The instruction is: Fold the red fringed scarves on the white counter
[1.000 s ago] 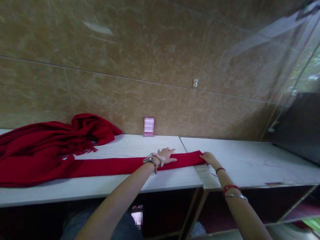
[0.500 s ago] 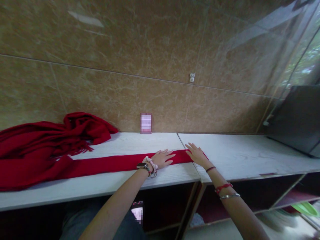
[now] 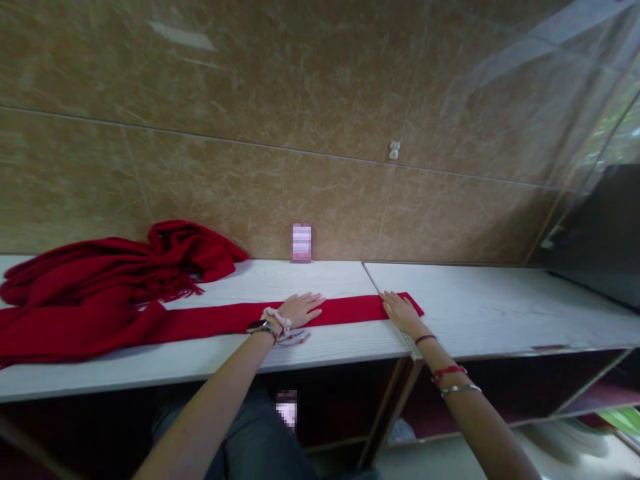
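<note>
A red scarf (image 3: 350, 309) lies as a long, narrow folded band across the white tabletop (image 3: 480, 313). Its left part is a loose heap with a fringe showing. My left hand (image 3: 301, 309) rests flat on the middle of the band, fingers stretched to the right. Near the band's right end, my right hand (image 3: 401, 312) lies on the cloth with its fingers out; a short piece of the scarf shows beyond it. Neither hand grips the cloth.
A small upright card or screen (image 3: 302, 243), blurred out, leans at the tiled wall (image 3: 250, 193). At the far right stands a dark box-like object (image 3: 600, 233). Open shelves (image 3: 480, 387) lie below the tabletop, and another blurred screen (image 3: 287, 410) is near my legs.
My left hand has slid left along the band. My right hand has settled lower onto the cloth, and more of the band's right end shows. The view has shifted slightly.
</note>
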### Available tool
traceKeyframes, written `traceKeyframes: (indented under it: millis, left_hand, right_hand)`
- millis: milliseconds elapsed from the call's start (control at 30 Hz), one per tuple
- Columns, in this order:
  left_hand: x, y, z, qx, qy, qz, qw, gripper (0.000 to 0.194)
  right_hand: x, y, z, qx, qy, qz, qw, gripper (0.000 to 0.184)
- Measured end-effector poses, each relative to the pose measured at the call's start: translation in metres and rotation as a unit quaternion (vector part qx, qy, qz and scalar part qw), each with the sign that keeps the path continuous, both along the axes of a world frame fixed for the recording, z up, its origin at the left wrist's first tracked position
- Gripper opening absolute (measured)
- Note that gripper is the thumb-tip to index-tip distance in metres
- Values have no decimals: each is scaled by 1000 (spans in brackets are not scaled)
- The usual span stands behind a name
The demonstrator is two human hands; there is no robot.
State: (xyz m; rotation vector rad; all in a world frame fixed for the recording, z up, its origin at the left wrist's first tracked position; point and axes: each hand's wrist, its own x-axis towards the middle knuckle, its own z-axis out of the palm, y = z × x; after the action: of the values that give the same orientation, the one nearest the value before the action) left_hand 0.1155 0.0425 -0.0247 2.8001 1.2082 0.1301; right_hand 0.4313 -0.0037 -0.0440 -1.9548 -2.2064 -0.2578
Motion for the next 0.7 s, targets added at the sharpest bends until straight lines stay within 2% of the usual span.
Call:
traceKeyframes:
  millis: [267, 433, 600, 700]
  left_hand:
    - [-50, 2, -1, 6, 12, 62, 998, 44]
    - [-73, -1, -2, 13, 6, 77, 997, 44]
    - [-68, -1, 3, 26, 20, 76, 997, 43]
    - [-53, -3, 10, 42, 3, 64, 997, 42]
  right_hand:
    - [-3, 2, -2, 3, -12, 9, 1000, 44]
    - [-7, 3, -2, -3, 4, 18, 1000, 43]
    - [-15, 2, 6, 9, -24, 12, 1000, 42]
    - [-42, 1, 17, 41, -16, 31, 999, 42]
